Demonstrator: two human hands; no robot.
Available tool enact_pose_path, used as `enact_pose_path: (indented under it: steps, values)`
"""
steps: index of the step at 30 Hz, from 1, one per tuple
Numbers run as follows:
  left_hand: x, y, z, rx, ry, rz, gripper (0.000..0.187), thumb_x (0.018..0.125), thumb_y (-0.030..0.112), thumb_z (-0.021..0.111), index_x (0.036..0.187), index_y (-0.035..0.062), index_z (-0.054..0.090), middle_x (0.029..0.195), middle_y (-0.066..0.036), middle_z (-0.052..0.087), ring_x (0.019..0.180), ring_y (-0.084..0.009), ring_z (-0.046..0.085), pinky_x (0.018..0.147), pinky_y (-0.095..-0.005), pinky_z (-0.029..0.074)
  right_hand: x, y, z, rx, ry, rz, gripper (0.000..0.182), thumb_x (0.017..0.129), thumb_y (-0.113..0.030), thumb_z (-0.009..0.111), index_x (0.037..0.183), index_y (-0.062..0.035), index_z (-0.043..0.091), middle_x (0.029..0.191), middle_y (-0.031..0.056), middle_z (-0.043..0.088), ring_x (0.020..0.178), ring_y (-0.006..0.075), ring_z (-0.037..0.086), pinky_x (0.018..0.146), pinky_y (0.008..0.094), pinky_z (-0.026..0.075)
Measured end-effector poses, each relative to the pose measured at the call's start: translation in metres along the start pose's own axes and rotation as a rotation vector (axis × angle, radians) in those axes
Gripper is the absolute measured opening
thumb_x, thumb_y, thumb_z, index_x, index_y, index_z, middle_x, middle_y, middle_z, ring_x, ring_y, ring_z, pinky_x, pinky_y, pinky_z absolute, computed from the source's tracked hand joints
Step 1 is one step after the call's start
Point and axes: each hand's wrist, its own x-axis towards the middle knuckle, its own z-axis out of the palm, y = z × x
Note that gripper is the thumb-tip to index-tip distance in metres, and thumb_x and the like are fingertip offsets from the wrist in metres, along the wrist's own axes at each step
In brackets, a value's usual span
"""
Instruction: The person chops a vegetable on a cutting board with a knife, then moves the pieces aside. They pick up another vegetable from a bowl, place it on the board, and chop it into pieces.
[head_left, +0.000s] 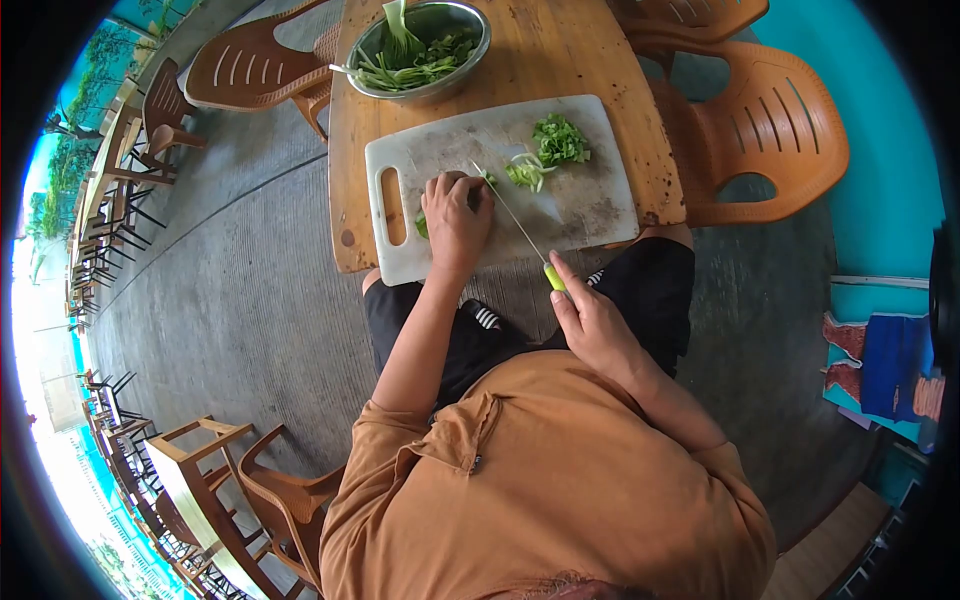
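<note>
My left hand (457, 222) rests on the white cutting board (405, 148), its fingers curled over leafy greens (421, 226) that are mostly hidden beneath it. A bit of green shows past the fingertips, beside the blade. In my right hand (598, 328) is a knife (554, 276) with a yellow-green handle, its thin blade slanting up and left across the board, close to my left fingers. Right of the blade lie pale sliced stems (528, 173). Chopped green leaves (560, 140) form a pile farther up the board.
Behind the board, a metal bowl (478, 62) of leafy greens (405, 68) stands on the wooden table (540, 50). The board's near edge overhangs the table toward my lap. Orange-brown plastic chairs (775, 130) flank the table, one at the left (245, 65).
</note>
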Motion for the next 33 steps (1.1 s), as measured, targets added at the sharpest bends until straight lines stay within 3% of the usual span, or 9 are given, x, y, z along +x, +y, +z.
enact_pose_path:
  steps: [9, 18, 21, 26, 33]
  values:
    - [0.001, -0.002, 0.001, -0.008, -0.014, -0.050, 0.015, 0.088, 0.015, 0.080, 0.101, 0.0078, 0.082, 0.110, -0.007, 0.070, 0.112, -0.0303, 0.062, 0.102, -0.0440, 0.045, 0.003, 0.007, 0.001, -0.053, 0.038, -0.070, 0.056, 0.112, -0.017, 0.055, 0.162, 0.0020, 0.040, 0.138, 0.0365, 0.064, 0.124, 0.0524, 0.065, 0.102, 0.0526, 0.057]
    - [0.002, -0.001, 0.000, 0.008, 0.007, -0.046, 0.012, 0.088, 0.016, 0.081, 0.098, 0.0082, 0.083, 0.107, -0.005, 0.072, 0.112, -0.0294, 0.063, 0.103, -0.0452, 0.044, 0.015, 0.004, 0.001, -0.064, 0.049, -0.057, 0.055, 0.111, -0.017, 0.056, 0.161, -0.0003, 0.042, 0.123, 0.0379, 0.069, 0.112, 0.0536, 0.069, 0.092, 0.0546, 0.059]
    - [0.003, -0.001, -0.001, 0.026, -0.003, -0.026, 0.012, 0.088, 0.016, 0.081, 0.098, 0.0082, 0.083, 0.107, -0.005, 0.072, 0.112, -0.0293, 0.063, 0.103, -0.0452, 0.043, 0.026, 0.001, 0.001, -0.090, -0.009, 0.037, 0.055, 0.111, -0.017, 0.057, 0.161, -0.0009, 0.042, 0.120, 0.0376, 0.070, 0.106, 0.0535, 0.070, 0.089, 0.0564, 0.058]
    - [0.001, -0.001, -0.002, 0.055, -0.015, 0.001, 0.012, 0.088, 0.014, 0.080, 0.099, 0.0076, 0.081, 0.107, -0.005, 0.073, 0.113, -0.0299, 0.063, 0.102, -0.0454, 0.045, 0.041, 0.017, 0.019, -0.181, 0.091, -0.098, 0.057, 0.110, -0.017, 0.057, 0.163, -0.0033, 0.041, 0.112, 0.0347, 0.072, 0.096, 0.0518, 0.072, 0.082, 0.0566, 0.059]
    - [-0.003, 0.002, -0.003, 0.094, 0.024, 0.049, 0.019, 0.090, 0.014, 0.079, 0.107, 0.0068, 0.078, 0.111, -0.007, 0.072, 0.113, -0.0307, 0.063, 0.102, -0.0455, 0.045, 0.025, 0.024, 0.012, -0.200, 0.154, -0.164, 0.057, 0.110, -0.019, 0.057, 0.163, -0.0036, 0.042, 0.118, 0.0317, 0.072, 0.096, 0.0503, 0.073, 0.083, 0.0543, 0.061]
